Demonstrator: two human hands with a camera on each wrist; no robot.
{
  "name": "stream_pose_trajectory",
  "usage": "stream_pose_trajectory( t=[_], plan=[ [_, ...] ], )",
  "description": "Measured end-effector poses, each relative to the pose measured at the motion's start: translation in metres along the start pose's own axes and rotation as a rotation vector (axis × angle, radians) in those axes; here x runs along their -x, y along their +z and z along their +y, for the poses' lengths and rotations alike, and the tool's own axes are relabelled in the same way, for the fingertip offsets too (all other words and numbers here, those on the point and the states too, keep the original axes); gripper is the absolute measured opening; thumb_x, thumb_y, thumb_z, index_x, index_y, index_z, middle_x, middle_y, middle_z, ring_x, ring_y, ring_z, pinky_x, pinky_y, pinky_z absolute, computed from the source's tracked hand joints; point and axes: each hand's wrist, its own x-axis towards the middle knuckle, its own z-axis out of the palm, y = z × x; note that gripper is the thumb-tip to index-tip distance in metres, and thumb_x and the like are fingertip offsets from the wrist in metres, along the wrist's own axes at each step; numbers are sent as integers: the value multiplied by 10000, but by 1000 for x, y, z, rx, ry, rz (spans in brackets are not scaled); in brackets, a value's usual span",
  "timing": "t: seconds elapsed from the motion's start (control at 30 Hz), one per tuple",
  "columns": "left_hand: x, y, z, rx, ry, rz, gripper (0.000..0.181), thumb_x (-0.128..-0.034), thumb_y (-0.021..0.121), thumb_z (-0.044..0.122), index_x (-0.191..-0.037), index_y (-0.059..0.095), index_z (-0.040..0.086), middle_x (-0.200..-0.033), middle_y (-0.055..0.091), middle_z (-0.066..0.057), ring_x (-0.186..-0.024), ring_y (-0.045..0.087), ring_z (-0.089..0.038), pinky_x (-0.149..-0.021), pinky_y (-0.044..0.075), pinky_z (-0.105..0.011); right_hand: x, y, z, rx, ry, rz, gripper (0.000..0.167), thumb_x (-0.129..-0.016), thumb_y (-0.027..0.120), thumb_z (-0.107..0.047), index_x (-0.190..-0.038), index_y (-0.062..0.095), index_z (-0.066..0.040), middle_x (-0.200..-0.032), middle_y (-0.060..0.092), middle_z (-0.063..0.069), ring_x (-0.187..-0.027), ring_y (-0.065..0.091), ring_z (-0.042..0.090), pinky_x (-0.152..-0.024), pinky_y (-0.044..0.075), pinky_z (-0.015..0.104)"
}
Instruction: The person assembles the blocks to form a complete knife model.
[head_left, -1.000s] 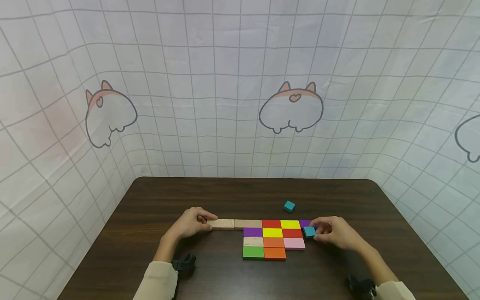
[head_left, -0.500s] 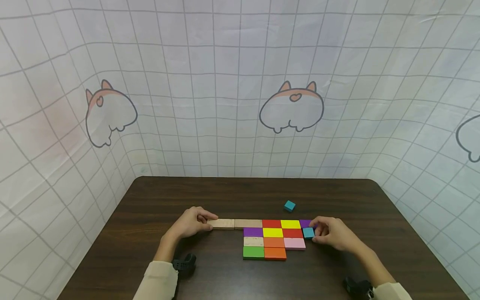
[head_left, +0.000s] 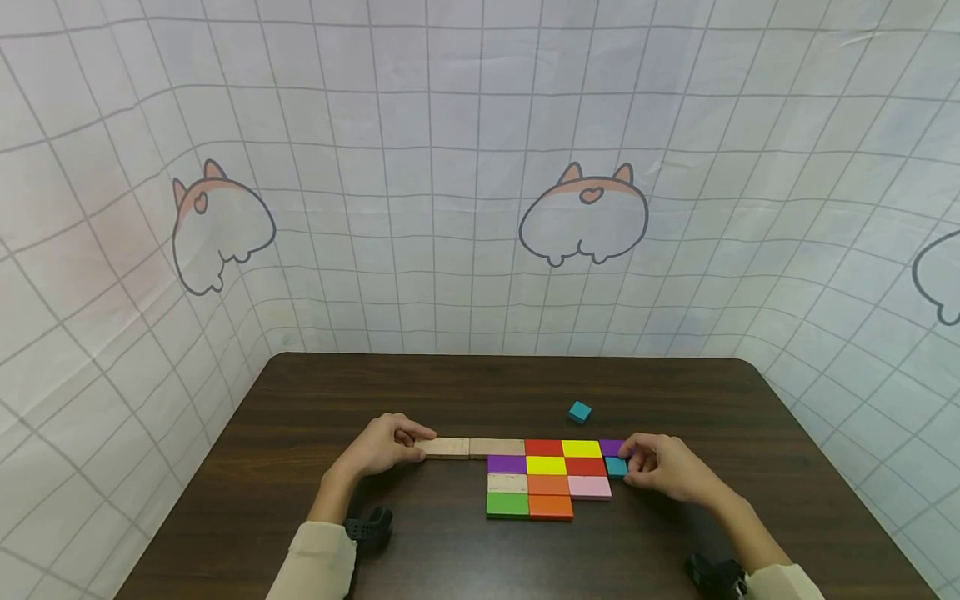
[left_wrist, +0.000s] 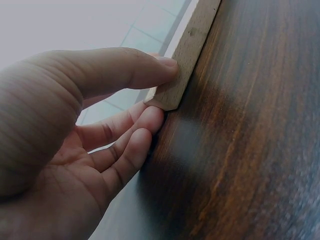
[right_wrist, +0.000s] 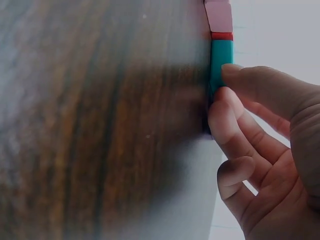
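My left hand (head_left: 381,443) pinches the left end of a plain wooden block (head_left: 444,448). In the left wrist view its thumb lies on the side of that wooden block (left_wrist: 186,55), fingers at the end. A second plain block (head_left: 497,448) continues the row to the red tile (head_left: 543,447), yellow tile (head_left: 581,448) and purple tile (head_left: 612,447). My right hand (head_left: 671,465) holds a small teal tile (head_left: 617,468) by its right edge. This tile sits flat against the red tile (head_left: 584,467), below the purple one. Thumb and fingertips touch the teal tile (right_wrist: 221,60) in the right wrist view.
Several more tiles lie flush below the row, among them a pink tile (head_left: 589,488), a green tile (head_left: 507,505) and an orange tile (head_left: 551,507). Another teal tile (head_left: 579,412) lies loose behind the row on the dark wooden table (head_left: 420,392). A patterned curtain (head_left: 450,208) surrounds the table.
My right hand has brought the teal tile slightly left and down, from tilted and raised to flat beside the red tile. The left hand keeps its place.
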Motion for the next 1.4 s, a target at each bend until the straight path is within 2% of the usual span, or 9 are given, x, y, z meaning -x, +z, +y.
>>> stream_pose_trajectory(
  t=[0.9,1.2,1.4],
  plan=[
    [-2,-1,-1,-1,10,-10,250,-878,799,99,-1111,807,187,-992,630,-46,-818,542,-183,-698,485,-334,-2,-2,-5,23,12,-2,228,-877,809,-172,-1068,700,-110,-830,629,-31,-718,548,104,-665,499,224],
    [-1,0,-2,11,1,-7,247,-875,800,92,-1104,809,185,-1003,631,-62,-813,539,-184,-694,485,-332,-22,-18,-11,28,-22,80,224,-903,783,-173,-1084,710,-63,-830,642,-17,-726,567,118,-678,528,226],
    [-1,1,-3,9,-9,-1,243,-875,802,97,-1096,811,198,-1001,629,-57,-807,542,-181,-688,483,-328,-45,-24,-8,-29,-69,83,291,-907,769,-121,-1167,693,-13,-908,669,34,-774,592,154,-692,541,235]
  ],
)
